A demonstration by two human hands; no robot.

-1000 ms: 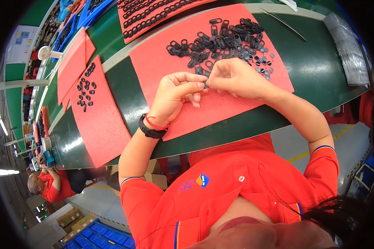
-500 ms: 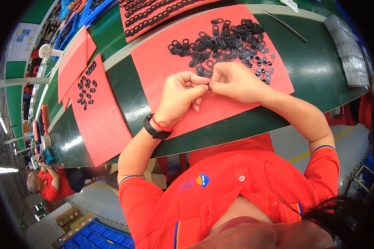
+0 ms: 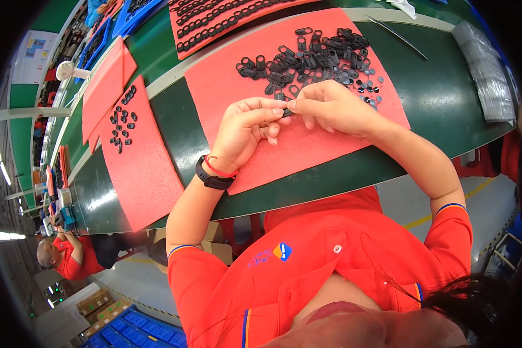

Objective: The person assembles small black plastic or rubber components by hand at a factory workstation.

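Note:
My left hand (image 3: 246,127) and my right hand (image 3: 333,110) meet over the near part of a red foam mat (image 3: 313,156). Between their fingertips is a small black oval plastic part (image 3: 286,112), mostly covered by the fingers. Both hands are closed in a pinch on it. Just beyond them lies a loose pile of black plastic parts with ring-shaped ends (image 3: 307,58). Small round discs (image 3: 370,87), some grey and some black, are scattered beside the pile, close to my right hand.
A second red mat (image 3: 142,168) at left carries several small black pieces (image 3: 122,119). Farther back, a red sheet (image 3: 238,29) holds rows of black parts. Tweezers (image 3: 397,37) and stacked clear plastic trays (image 3: 484,72) lie at right. Another person (image 3: 72,255) works at far left.
Both hands have turned a little and shifted slightly up and left. The right fingers now lie flatter over the black part, and more of it shows.

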